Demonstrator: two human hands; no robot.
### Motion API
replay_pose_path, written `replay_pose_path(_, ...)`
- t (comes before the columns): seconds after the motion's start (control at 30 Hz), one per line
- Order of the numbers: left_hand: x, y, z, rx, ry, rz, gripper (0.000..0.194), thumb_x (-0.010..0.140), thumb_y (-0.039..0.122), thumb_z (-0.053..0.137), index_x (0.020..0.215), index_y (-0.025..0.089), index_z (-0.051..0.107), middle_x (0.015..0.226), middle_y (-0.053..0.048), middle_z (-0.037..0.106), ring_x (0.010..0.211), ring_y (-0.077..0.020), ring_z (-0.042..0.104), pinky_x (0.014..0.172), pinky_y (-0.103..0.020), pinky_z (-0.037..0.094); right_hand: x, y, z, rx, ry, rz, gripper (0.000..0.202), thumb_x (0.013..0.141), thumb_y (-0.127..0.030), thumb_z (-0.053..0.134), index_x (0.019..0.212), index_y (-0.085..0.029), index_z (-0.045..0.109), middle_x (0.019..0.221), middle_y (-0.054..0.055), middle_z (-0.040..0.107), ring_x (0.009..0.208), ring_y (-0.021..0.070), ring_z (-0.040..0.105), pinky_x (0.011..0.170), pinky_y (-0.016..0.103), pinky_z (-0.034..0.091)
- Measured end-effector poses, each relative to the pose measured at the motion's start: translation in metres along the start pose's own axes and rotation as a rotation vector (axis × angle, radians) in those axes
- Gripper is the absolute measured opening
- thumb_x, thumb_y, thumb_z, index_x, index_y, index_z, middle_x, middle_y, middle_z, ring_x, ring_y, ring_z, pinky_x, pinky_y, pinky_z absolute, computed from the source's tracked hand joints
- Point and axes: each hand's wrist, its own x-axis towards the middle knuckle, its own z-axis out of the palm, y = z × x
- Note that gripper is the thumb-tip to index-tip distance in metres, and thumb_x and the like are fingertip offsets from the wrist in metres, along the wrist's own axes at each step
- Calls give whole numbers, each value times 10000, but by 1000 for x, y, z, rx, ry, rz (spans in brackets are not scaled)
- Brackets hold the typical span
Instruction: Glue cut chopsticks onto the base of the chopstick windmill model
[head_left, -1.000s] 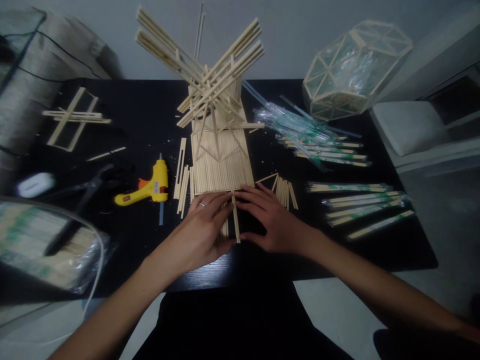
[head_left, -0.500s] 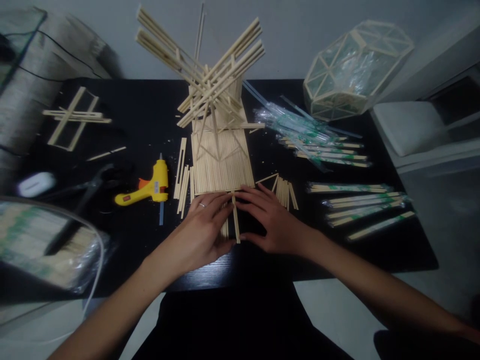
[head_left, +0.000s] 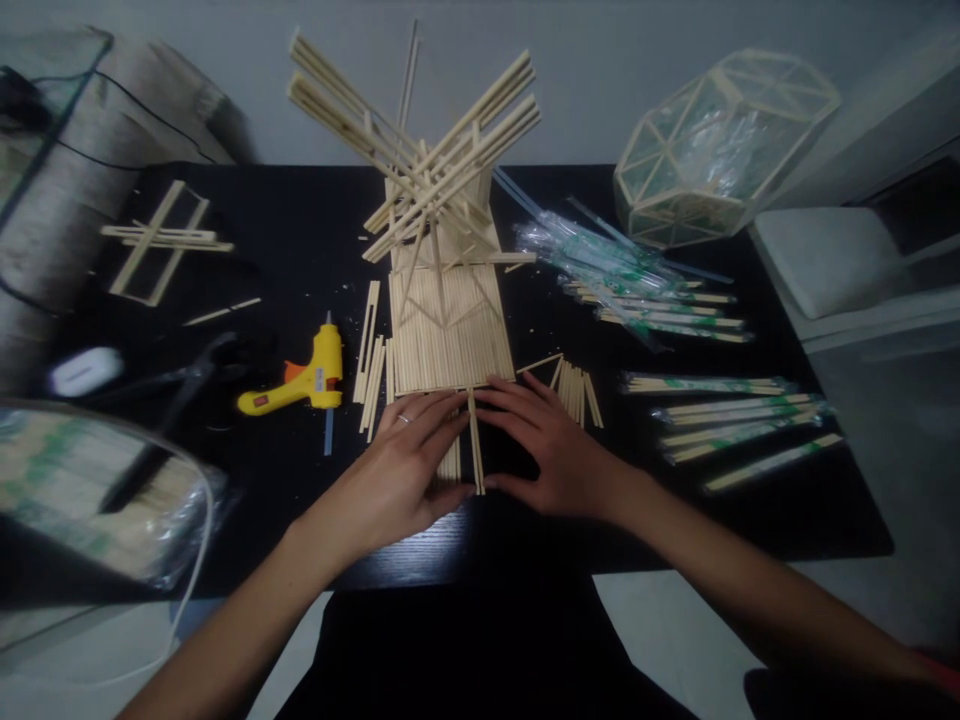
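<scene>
Two thin chopsticks lie side by side, pointing away from me, at the near edge of a windmill model built from sticks. My left hand, with a ring on one finger, grips them from the left between fingertips at the far end and thumb at the near end. On the other side, my right hand pinches them the same way. More parallel sticks show partly under my left hand; its palm hides the rest.
A yellow glue gun lies left, beyond it a small stick frame. Loose cut sticks fan out beside my right hand. Wrapped chopsticks lie right, and a polyhedral stick frame stands behind. A bagged bundle sits at near left.
The camera view has shifted slightly, so everything appears a little lower and further right. Both hands stay around the chopsticks, which now show as two sticks with a thin gap.
</scene>
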Motion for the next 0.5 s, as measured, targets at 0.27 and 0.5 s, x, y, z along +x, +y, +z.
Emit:
replay_pose_path(0.27, -2, -1, 0, 8, 34, -4, 635, 981, 395, 697, 1529, 127, 520, 1564, -193, 537, 1472, -355, 482, 1195, -564, 433, 0, -1, 1, -6, 13, 4, 691, 930, -458, 755, 1500, -152, 510, 1549, 196, 570, 1558, 339, 413, 1310, 641, 219)
replay_pose_path(0.5, -20, -9, -10, 53, 41, -34, 604, 985, 392, 684, 1525, 177, 518, 1555, -141, 569, 1486, -330, 473, 1207, -563, 410, 0, 0, -2, 13, -6, 0, 708, 922, -445, 768, 1507, -145, 506, 1551, 184, 575, 1565, 327, 399, 1316, 631, 198)
